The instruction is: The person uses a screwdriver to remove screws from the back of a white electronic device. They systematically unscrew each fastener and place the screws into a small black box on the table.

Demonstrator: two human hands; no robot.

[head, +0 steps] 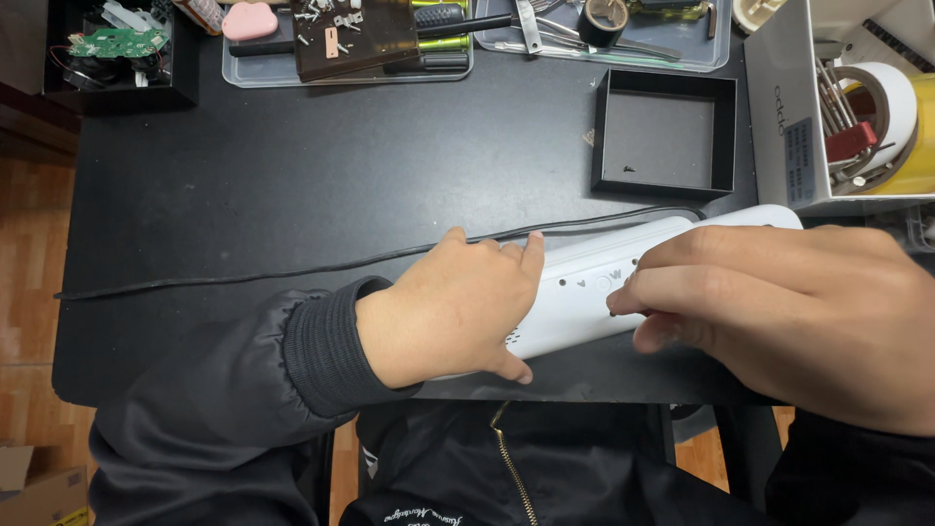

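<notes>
A white power strip (584, 292) lies near the front edge of the black surface (292, 195), its black cord (292, 268) trailing left. The left hand (453, 312) clamps the strip's left end, fingers curled over its far edge. The right hand (779, 312) rests on the right part, fingertips (628, 297) pinched at its top face. A shallow black tray (667, 131) sits just behind.

My left hand (453, 307) clasps the near end of a white power strip (584, 292) | my right hand (779, 312) pinches at its top face | black cable (292, 268) trails left across black table (341, 175) | open black box (665, 136) behind.
</notes>
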